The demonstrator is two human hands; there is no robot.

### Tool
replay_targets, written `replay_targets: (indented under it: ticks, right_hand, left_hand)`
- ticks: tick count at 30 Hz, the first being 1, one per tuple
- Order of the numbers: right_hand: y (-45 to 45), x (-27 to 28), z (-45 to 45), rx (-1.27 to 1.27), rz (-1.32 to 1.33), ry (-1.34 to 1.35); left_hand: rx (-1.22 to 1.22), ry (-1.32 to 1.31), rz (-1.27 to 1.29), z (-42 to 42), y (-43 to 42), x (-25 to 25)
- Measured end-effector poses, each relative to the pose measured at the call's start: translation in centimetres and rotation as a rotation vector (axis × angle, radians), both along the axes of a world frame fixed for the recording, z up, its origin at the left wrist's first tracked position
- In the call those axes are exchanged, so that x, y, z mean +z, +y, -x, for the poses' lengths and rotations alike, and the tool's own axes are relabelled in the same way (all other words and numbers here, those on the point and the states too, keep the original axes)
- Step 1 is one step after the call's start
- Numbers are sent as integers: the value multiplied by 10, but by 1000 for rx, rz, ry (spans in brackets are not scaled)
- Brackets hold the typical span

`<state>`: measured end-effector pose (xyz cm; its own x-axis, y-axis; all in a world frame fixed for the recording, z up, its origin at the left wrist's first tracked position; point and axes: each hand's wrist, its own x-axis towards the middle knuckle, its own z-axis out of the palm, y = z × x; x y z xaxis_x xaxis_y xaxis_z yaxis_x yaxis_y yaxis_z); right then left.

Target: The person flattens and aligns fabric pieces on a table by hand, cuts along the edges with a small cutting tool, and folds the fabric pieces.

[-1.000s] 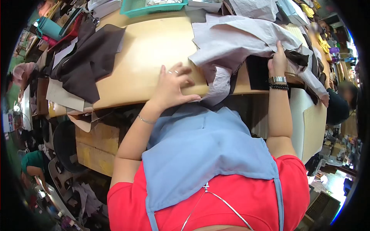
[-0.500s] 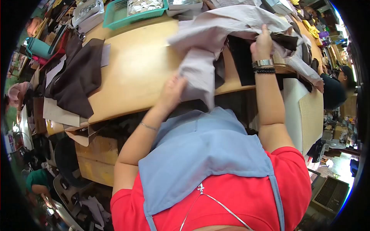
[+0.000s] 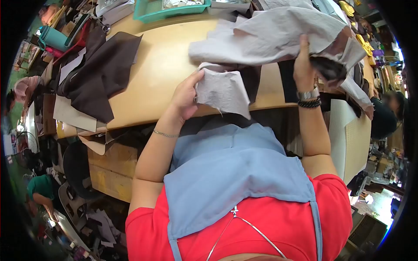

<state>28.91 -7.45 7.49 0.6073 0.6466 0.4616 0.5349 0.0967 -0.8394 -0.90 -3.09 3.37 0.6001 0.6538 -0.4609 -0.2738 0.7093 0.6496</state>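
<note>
Plain wooden surface (image 3: pixel 163 61); your left grip (image 3: pixel 186 95) is clamped on the small grey piece (image 3: pixel 223 89) over its near edge, your right grip (image 3: pixel 305 70) on the larger grey sheet (image 3: pixel 278 32) beyond.

Pale grey sheet (image 3: pixel 265 37); blue apron (image 3: pixel 237 169); red shirt (image 3: pixel 281 224).

The bare left hand (image 3: pixel 186 95) is curled in a grip, fingertips (image 3: pixel 200 75) angled forward and inward, its red-sleeved arm (image 3: pixel 152 156) bent. The bare right hand (image 3: pixel 303 69) — one digit (image 3: pixel 303 42) pointing forward, the others mostly hidden — sits farther out, its red-sleeved arm (image 3: pixel 315 135) bent less.
</note>
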Motion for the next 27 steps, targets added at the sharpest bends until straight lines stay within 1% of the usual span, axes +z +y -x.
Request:
replay_targets:
  ticks: [3, 5, 6, 8, 9, 11, 13, 15, 16, 17, 18, 20, 21, 23, 25, 26, 27]
  right_hand:
    - [-23, -5, 30, -76, 212, -538]
    - [-35, -5, 48, 32, 258, -680]
    - [-42, -3, 56, 155, 261, -662]
    - [-56, 6, 74, 494, 266, -422]
    - [-58, 5, 81, 629, 269, -245]
    - [-56, -3, 87, 756, 279, 158]
    - [-46, -18, 92, 766, 248, 549]
    - [-35, -21, 89, 734, 185, 818]
    - [-32, -19, 89, 713, 154, 924]
    - [-31, -14, 89, 693, 128, 1014]
    - [-34, 5, 90, 632, 177, 1053]
    - [-30, 18, 75, 577, 260, 1194]
    - [-31, 22, 70, 500, 148, 1097]
    - [-34, 38, 25, 450, 108, 892]
    - [-42, 64, -48, 348, 8, 703]
    - [-46, 80, -99, 283, -47, 627]
    - [-50, 97, -155, 218, -109, 570]
  left_hand:
    - [10, -155, 110, -3, -8, 14]
    - [-58, -143, 29, -1, -11, 21]
    - [-92, -136, -11, -1, -13, 25]
    - [-20, -107, -120, -8, -25, 40]
    - [-78, -328, -119, -4, -29, 51]
    - [-104, -414, -196, -3, -25, 28]
    - [-128, -419, -318, 2, -24, -6]
    - [-207, -339, -712, 4, -23, 44]
    - [-176, -282, -852, 5, -22, 53]
    - [-106, -246, -901, 7, -25, 59]
    - [-36, -211, -950, 9, -28, 62]
    - [135, -161, -1148, 15, -18, 54]
    - [226, -135, -1245, 18, -12, 47]
    - [290, 77, -1281, 22, 1, 30]
    - [352, 292, -1264, 33, 14, 13]
    - [352, 349, -1244, 39, 19, 3]
    - [324, 420, -1292, 47, 25, -5]
